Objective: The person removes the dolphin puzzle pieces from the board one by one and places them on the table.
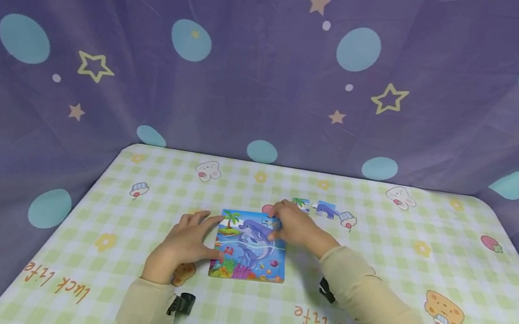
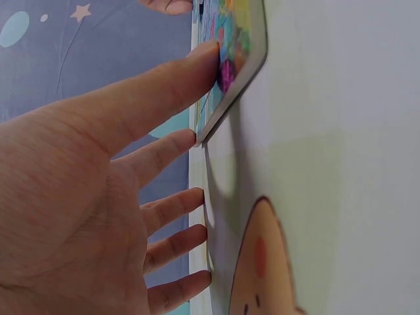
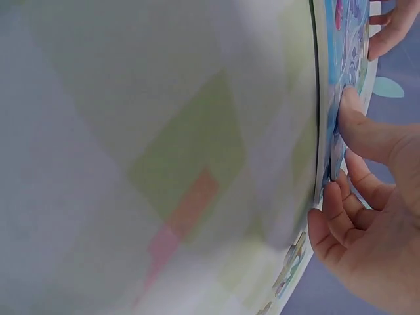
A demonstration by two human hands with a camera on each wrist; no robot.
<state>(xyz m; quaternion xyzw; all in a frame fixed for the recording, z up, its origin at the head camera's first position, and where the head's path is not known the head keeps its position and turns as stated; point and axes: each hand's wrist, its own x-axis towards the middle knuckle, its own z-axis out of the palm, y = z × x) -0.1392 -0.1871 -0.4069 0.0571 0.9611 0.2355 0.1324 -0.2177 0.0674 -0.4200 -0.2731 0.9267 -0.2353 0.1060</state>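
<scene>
A square dolphin jigsaw puzzle [image 1: 248, 254] lies flat on the table in the head view. My left hand [image 1: 184, 240] is at its left side, fingers spread and fairly straight. In the left wrist view its thumb [image 2: 190, 72] rests on the puzzle's edge, and the index fingertip meets the corner. My right hand [image 1: 297, 225] is over the far right corner. There, in the right wrist view, thumb and curled fingers pinch a puzzle piece [image 3: 337, 157] at the board's edge; the fingers partly hide it.
Two loose puzzle pieces, one with a palm tree [image 1: 302, 203] and one with a dolphin [image 1: 326, 211], lie beyond the right hand. A checked cloth [image 1: 378, 239] covers the table, and a purple curtain [image 1: 268, 102] hangs behind its far edge.
</scene>
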